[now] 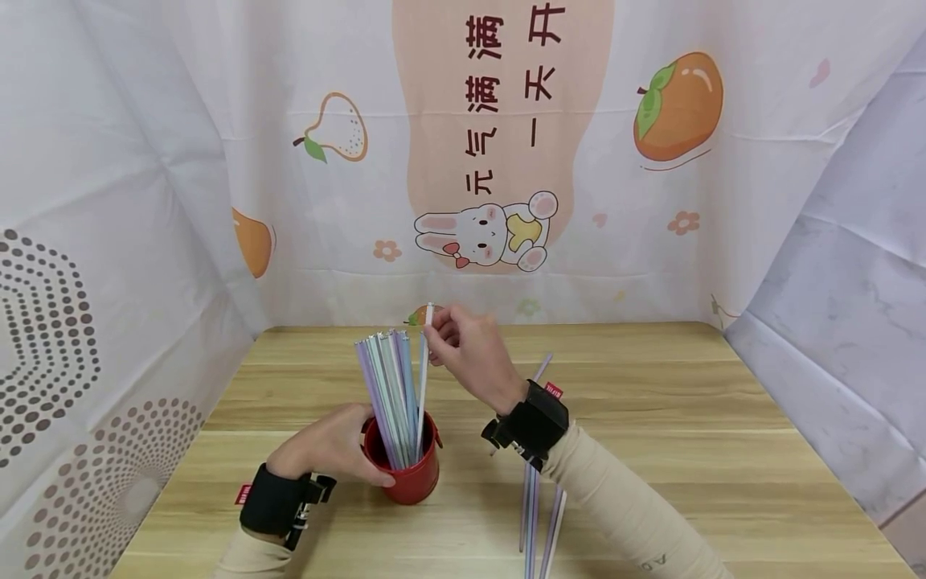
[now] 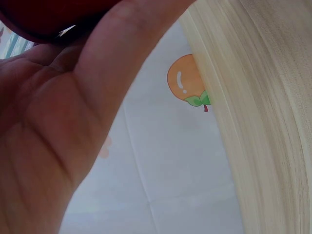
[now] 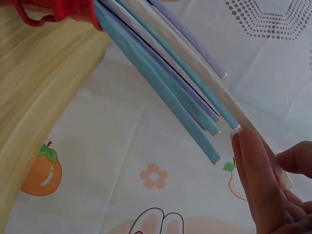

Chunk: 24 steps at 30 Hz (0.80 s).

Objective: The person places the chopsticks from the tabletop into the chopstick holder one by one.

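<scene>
A small red bucket [image 1: 419, 484] with a side handle stands on the table, holding a leaning bunch of wrapped straws [image 1: 383, 386] in purple, mint, blue and white. My left hand [image 1: 329, 441] grips the bucket's left side, thumb near the front rim; the left wrist view shows the palm [image 2: 63, 122] against the dark red wall [image 2: 58, 14], fingertips hidden. Above the bucket, my right hand [image 1: 473, 346] pinches a white straw [image 1: 424, 394] near its top end. In the right wrist view, thumb and fingers hold that straw [image 3: 209, 83] while its lower end stays inside the bucket.
Several loose straws [image 1: 531, 515] lie on the wooden table [image 1: 651, 402] beneath and beside my right forearm. Printed cloth [image 1: 347, 217] hangs behind the table's back edge and along the left side. Each wrist wears a black strap [image 1: 538, 422].
</scene>
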Tool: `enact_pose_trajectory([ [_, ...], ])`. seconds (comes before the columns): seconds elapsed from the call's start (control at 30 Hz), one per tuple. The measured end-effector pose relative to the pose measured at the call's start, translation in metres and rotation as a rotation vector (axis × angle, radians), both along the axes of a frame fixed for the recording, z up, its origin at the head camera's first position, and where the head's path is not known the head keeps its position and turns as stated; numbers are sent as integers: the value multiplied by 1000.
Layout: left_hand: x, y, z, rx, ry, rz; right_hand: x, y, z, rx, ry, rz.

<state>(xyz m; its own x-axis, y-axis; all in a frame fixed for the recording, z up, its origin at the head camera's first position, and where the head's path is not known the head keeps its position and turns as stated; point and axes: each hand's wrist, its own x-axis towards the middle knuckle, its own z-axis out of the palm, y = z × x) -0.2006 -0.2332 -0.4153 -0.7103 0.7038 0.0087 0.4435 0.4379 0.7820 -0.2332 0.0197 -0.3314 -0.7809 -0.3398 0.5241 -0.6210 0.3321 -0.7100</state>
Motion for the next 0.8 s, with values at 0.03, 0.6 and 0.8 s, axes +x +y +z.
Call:
enact_pose_trajectory([
  [0.03, 0, 0, 0, 2, -3, -2, 0, -1, -2, 6, -6, 2],
  [0.6, -1, -1, -1, -11, 19, 4, 2, -8, -24, 113, -61, 4],
  [0.8, -1, -1, -1, -10, 28, -2, 1, -9, -32, 105, -44, 27],
])
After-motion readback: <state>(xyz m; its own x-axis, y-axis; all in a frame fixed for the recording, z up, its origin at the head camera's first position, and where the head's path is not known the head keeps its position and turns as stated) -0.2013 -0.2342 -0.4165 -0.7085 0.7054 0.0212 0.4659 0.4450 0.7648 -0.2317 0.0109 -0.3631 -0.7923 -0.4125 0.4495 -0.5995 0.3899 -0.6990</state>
